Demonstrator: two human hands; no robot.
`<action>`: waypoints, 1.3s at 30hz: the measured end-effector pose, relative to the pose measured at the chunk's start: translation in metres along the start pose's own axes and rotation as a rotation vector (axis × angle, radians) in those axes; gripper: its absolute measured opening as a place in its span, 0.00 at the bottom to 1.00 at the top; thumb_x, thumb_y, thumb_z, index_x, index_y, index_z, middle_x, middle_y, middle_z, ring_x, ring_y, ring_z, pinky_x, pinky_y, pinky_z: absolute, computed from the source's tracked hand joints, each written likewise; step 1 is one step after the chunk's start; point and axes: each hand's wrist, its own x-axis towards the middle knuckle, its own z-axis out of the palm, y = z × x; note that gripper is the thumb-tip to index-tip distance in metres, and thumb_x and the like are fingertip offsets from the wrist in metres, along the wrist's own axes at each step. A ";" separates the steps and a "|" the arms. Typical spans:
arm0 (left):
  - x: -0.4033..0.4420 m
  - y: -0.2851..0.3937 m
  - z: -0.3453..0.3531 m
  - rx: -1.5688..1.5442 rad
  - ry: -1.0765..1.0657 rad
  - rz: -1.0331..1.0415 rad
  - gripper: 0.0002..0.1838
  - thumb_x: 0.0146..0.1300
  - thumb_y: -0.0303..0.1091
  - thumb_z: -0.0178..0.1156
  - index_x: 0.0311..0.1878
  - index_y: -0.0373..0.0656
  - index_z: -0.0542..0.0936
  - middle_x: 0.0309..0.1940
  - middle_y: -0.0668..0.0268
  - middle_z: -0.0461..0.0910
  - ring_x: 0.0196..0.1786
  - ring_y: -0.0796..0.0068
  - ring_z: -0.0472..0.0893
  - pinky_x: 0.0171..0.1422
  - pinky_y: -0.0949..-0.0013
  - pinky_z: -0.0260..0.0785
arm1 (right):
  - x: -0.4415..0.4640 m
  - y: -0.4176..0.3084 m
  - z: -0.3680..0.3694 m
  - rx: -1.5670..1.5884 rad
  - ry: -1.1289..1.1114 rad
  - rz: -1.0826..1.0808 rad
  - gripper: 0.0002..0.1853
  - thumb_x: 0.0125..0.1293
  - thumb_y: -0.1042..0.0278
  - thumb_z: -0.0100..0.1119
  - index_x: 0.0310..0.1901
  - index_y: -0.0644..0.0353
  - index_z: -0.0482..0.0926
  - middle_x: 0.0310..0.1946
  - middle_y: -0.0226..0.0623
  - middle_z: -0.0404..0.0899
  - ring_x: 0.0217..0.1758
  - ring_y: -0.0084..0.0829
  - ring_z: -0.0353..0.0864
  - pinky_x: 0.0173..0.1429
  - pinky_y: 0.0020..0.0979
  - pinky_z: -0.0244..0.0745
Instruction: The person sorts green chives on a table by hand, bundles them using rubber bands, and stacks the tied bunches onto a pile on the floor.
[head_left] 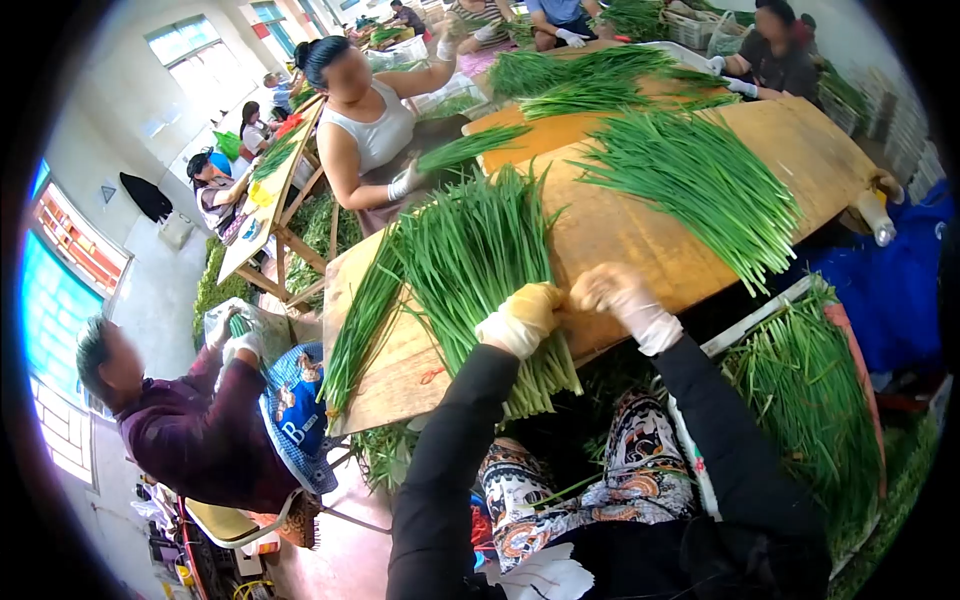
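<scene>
Gloved, my left hand [524,318] is closed at the near end of a big pile of garlic chives [475,265], its wrist over the pale stalks. My right hand [622,300], also gloved, is curled shut just to the right, over the bare wood of the table [590,235]. The fingers of the two hands nearly meet. Whatever may be between them is too small or hidden to make out. Left of the pile lies a thinner row of garlic chives [362,325]. A small red band [432,376] rests on the wood near it.
Another spread of garlic chives [700,190] covers the table's right side. A crate of loose greens [805,400] stands by my right arm. One co-worker [200,430] sits at the left; another [375,130] holds a bunch across the table. More people work behind.
</scene>
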 end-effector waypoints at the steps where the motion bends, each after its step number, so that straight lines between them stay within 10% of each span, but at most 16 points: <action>1: -0.002 0.009 -0.006 -0.025 0.010 -0.123 0.09 0.42 0.25 0.61 0.31 0.39 0.80 0.25 0.59 0.78 0.32 0.61 0.77 0.39 0.67 0.69 | 0.008 0.027 -0.008 0.811 -0.085 -0.066 0.08 0.62 0.65 0.52 0.35 0.61 0.75 0.31 0.29 0.77 0.32 0.20 0.76 0.33 0.23 0.70; 2: -0.004 0.010 -0.007 -0.022 0.019 -0.127 0.09 0.42 0.25 0.61 0.31 0.39 0.80 0.25 0.59 0.78 0.32 0.61 0.77 0.39 0.67 0.69 | 0.003 0.026 -0.008 0.520 0.214 -0.128 0.08 0.62 0.68 0.51 0.39 0.61 0.73 0.36 0.29 0.77 0.37 0.22 0.76 0.39 0.24 0.71; 4: -0.008 0.013 -0.006 -0.157 0.080 -0.232 0.09 0.42 0.26 0.61 0.31 0.41 0.80 0.24 0.60 0.78 0.31 0.61 0.77 0.37 0.68 0.69 | 0.002 0.029 0.002 0.975 0.203 0.107 0.13 0.59 0.72 0.54 0.47 0.60 0.71 0.42 0.30 0.75 0.43 0.22 0.74 0.46 0.24 0.70; 6: -0.006 0.007 -0.004 0.024 0.171 -0.058 0.10 0.43 0.30 0.64 0.32 0.46 0.81 0.23 0.63 0.77 0.31 0.64 0.77 0.37 0.67 0.69 | -0.005 0.046 0.019 -0.047 0.086 -0.262 0.21 0.55 0.77 0.57 0.52 0.59 0.69 0.45 0.30 0.74 0.47 0.22 0.72 0.51 0.23 0.67; 13: -0.005 0.030 -0.014 0.249 0.441 0.078 0.10 0.43 0.41 0.64 0.29 0.51 0.79 0.37 0.65 0.75 0.42 0.60 0.71 0.47 0.60 0.62 | 0.018 0.084 0.072 1.072 0.406 0.022 0.11 0.53 0.86 0.52 0.37 0.62 0.75 0.35 0.31 0.76 0.37 0.23 0.73 0.44 0.24 0.70; 14: -0.007 0.036 -0.017 0.170 0.516 0.133 0.09 0.43 0.40 0.65 0.26 0.49 0.78 0.39 0.64 0.76 0.44 0.59 0.72 0.48 0.60 0.62 | 0.011 0.068 0.074 0.433 0.450 -0.073 0.07 0.54 0.83 0.54 0.34 0.61 0.76 0.30 0.30 0.76 0.35 0.22 0.73 0.43 0.23 0.69; 21: -0.108 0.021 -0.058 -0.552 1.296 0.017 0.07 0.60 0.27 0.51 0.41 0.41 0.74 0.42 0.62 0.77 0.40 0.75 0.77 0.46 0.73 0.69 | 0.017 0.039 0.054 0.230 0.244 -0.108 0.03 0.59 0.74 0.54 0.35 0.61 0.76 0.33 0.30 0.79 0.29 0.17 0.72 0.34 0.19 0.68; 26: -0.220 -0.073 -0.040 -0.089 0.674 -0.735 0.10 0.52 0.29 0.59 0.38 0.38 0.79 0.32 0.58 0.80 0.35 0.65 0.78 0.39 0.71 0.68 | 0.019 0.027 0.053 0.059 0.227 -0.144 0.06 0.59 0.70 0.55 0.36 0.60 0.76 0.31 0.33 0.78 0.26 0.21 0.73 0.32 0.23 0.71; 37: -0.225 -0.088 -0.028 0.363 0.326 -0.514 0.08 0.49 0.29 0.63 0.34 0.40 0.80 0.26 0.69 0.76 0.28 0.80 0.71 0.36 0.79 0.65 | 0.019 0.036 0.054 0.070 0.299 -0.085 0.08 0.58 0.66 0.58 0.33 0.61 0.79 0.30 0.33 0.76 0.29 0.19 0.75 0.32 0.20 0.73; 39: -0.221 -0.076 -0.028 0.000 0.413 -0.717 0.07 0.52 0.30 0.61 0.34 0.39 0.79 0.27 0.69 0.76 0.29 0.80 0.71 0.36 0.79 0.65 | 0.017 0.036 0.053 0.115 0.318 -0.125 0.07 0.58 0.66 0.58 0.32 0.61 0.79 0.30 0.33 0.78 0.29 0.20 0.75 0.33 0.21 0.73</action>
